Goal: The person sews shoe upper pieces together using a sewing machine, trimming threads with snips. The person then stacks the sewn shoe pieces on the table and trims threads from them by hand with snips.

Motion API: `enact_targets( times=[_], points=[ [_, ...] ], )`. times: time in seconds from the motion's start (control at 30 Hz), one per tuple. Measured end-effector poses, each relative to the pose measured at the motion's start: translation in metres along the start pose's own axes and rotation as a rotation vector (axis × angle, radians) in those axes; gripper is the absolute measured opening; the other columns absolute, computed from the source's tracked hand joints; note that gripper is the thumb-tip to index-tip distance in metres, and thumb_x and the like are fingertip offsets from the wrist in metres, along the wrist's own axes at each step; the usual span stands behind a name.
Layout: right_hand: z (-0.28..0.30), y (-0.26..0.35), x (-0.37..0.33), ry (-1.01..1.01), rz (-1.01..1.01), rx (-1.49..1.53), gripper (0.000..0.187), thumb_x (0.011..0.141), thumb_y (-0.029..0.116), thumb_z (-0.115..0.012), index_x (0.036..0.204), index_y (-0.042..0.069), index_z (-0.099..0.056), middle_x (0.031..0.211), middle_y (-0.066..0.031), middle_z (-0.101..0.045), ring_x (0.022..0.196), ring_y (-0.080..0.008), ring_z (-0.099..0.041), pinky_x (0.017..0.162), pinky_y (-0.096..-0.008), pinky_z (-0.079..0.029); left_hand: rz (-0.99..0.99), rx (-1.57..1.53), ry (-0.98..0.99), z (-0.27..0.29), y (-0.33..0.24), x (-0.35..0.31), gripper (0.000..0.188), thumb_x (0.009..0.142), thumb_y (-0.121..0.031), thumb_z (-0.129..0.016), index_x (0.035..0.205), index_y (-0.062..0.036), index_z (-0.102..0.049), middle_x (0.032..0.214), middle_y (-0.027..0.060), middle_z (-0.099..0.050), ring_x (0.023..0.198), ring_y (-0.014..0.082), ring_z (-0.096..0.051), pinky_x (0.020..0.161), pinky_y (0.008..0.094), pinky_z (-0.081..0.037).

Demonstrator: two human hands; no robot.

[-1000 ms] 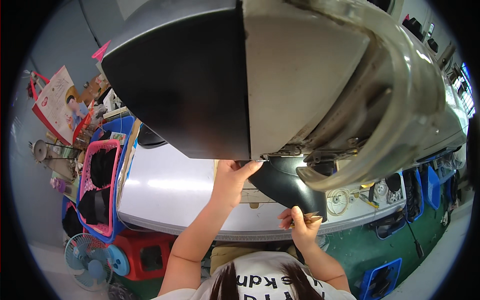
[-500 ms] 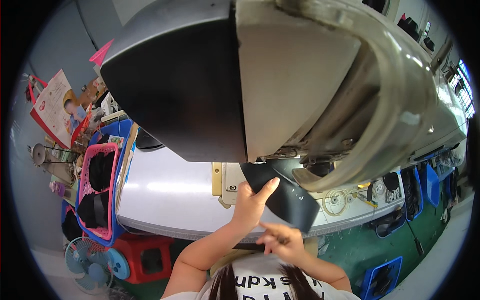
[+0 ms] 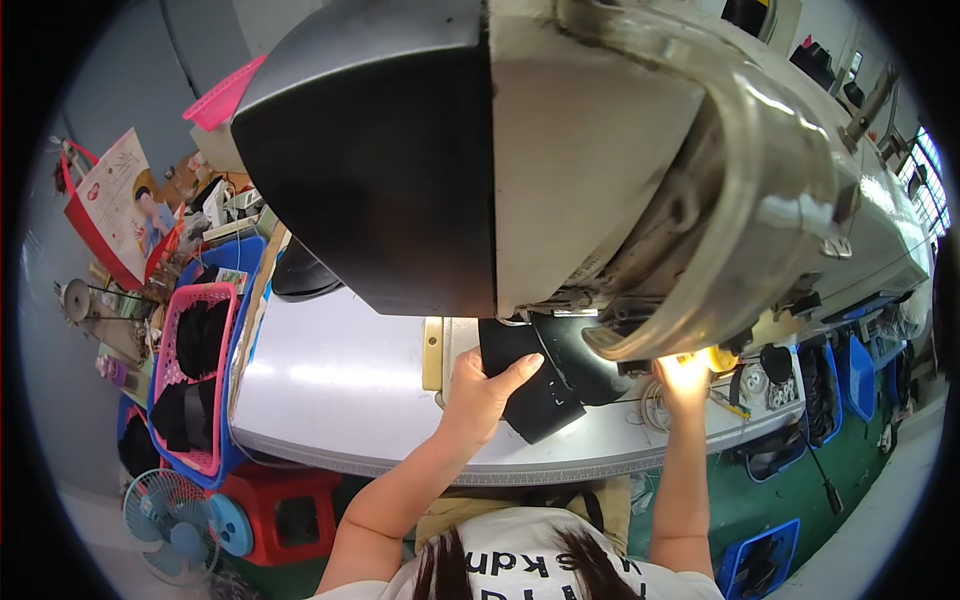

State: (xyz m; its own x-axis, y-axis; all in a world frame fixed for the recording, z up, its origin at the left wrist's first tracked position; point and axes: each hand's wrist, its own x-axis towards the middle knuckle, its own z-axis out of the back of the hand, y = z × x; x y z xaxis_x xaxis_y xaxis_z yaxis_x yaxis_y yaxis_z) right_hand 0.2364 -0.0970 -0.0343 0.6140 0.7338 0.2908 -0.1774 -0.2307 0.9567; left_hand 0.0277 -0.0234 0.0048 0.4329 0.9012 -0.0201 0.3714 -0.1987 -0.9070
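A black flat piece of material (image 3: 545, 405) lies on the white table beneath the head of a large sewing machine (image 3: 590, 150). It has a slit and small pale marks. My left hand (image 3: 475, 398) grips its left edge, thumb on top and the other fingers mostly out of sight. To the right of the piece, my right hand (image 3: 685, 378) reaches up beside the machine's curved guard (image 3: 740, 250). Strong light washes out its fingers, so what they touch cannot be made out. A yellow round thing (image 3: 720, 358) is just beside it.
On the left, a pink basket (image 3: 233, 345) with black pieces sits in a blue crate (image 3: 243, 458). A red stool (image 3: 262, 500) and a blue fan (image 3: 172, 525) stand below. Thread spools (image 3: 780, 385) lie on the table's right end. Blue bins (image 3: 858, 370) stand farther right.
My right hand has gone from near my body up and right to the machine's side, where bright light now shows. The black piece has turned and its lower end has shifted left.
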Motion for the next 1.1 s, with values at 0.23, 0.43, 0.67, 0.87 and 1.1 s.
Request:
enact_targets(
  times=[0.23,0.43,0.67,0.87,1.1],
  points=[
    [0.014,-0.056,0.024,0.220,-0.045,-0.237,0.038,0.075,0.012,-0.060,0.107,0.003,-0.042,0.099,-0.0044,-0.044,0.089,-0.0151,-0.045,0.080,-0.0295,-0.040,0.064,0.063,0.012,0.012,-0.006,0.006,0.014,0.071,-0.007,-0.062,0.081,-0.0015,-0.055,0.074,0.0033,-0.057,0.064,0.0087,-0.055,0.059,0.0212,-0.046],
    [0.031,-0.089,0.019,0.004,-0.160,-0.176,0.019,0.066,0.001,-0.050,0.085,0.003,-0.046,0.076,-0.0015,-0.043,0.073,-0.0143,-0.043,0.066,-0.0254,-0.037,0.261,-0.118,0.054,0.021,-0.003,-0.004,0.022,0.069,-0.005,-0.064,0.088,-0.0007,-0.053,0.081,0.0051,-0.057,0.071,0.0117,-0.056,0.066,0.0247,-0.046],
    [0.038,-0.088,0.015,-0.146,-0.126,-0.008,0.021,0.069,-0.004,-0.045,0.090,0.002,-0.046,0.081,-0.0023,-0.046,0.075,-0.0134,-0.045,0.067,-0.0238,-0.038,0.249,-0.041,0.109,0.020,-0.006,-0.011,0.027,0.069,-0.001,-0.063,0.093,0.0004,-0.051,0.086,0.0058,-0.056,0.078,0.0126,-0.055,0.072,0.0257,-0.046],
    [0.042,-0.099,0.021,-0.096,-0.053,-0.015,0.023,0.071,-0.005,-0.046,0.092,0.003,-0.045,0.082,-0.0018,-0.046,0.075,-0.0122,-0.047,0.065,-0.0235,-0.039,0.201,0.036,0.108,0.022,-0.012,-0.002,0.028,0.068,0.000,-0.063,0.093,0.0007,-0.051,0.085,0.0061,-0.056,0.076,0.0119,-0.056,0.072,0.0250,-0.047],
    [0.023,-0.056,0.017,-0.028,-0.192,0.334,0.022,0.070,-0.005,-0.053,0.085,0.008,-0.045,0.076,-0.0002,-0.044,0.056,-0.0070,-0.043,0.044,-0.0191,-0.035,0.191,0.114,0.129,0.025,-0.018,0.002,0.037,0.066,0.000,-0.065,0.098,0.0013,-0.047,0.088,0.0059,-0.053,0.081,0.0118,-0.053,0.075,0.0246,-0.045]
  ],
)
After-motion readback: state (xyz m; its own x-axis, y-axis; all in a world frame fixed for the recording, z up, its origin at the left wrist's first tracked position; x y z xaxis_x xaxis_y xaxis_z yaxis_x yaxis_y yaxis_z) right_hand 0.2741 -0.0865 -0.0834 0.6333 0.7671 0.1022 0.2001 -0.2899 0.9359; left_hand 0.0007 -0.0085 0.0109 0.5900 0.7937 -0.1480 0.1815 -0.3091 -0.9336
